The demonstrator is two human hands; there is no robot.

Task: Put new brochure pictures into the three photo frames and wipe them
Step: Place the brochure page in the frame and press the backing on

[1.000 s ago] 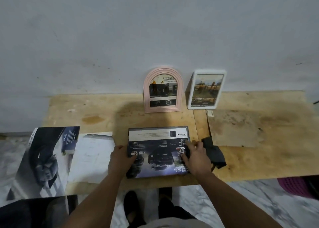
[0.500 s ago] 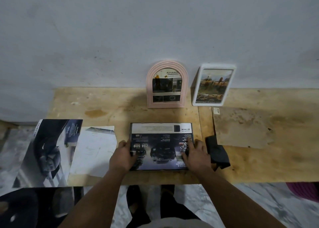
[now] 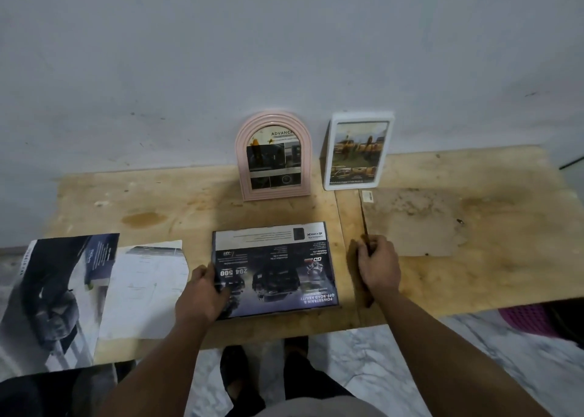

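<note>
head view: the third photo frame (image 3: 274, 269) lies flat at the desk (image 3: 177, 208) front edge. the left hand (image 3: 202, 293) grips its left edge; the right hand (image 3: 377, 263) covers the dark cloth beside it, grip unclear. keep the frame pinned, gather the cloth fully, then wipe the glass edge to edge.

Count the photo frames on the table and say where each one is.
3: pink arched frame and white frame standing against the wall; dark frame flat at the near edge, under the left hand.
</note>
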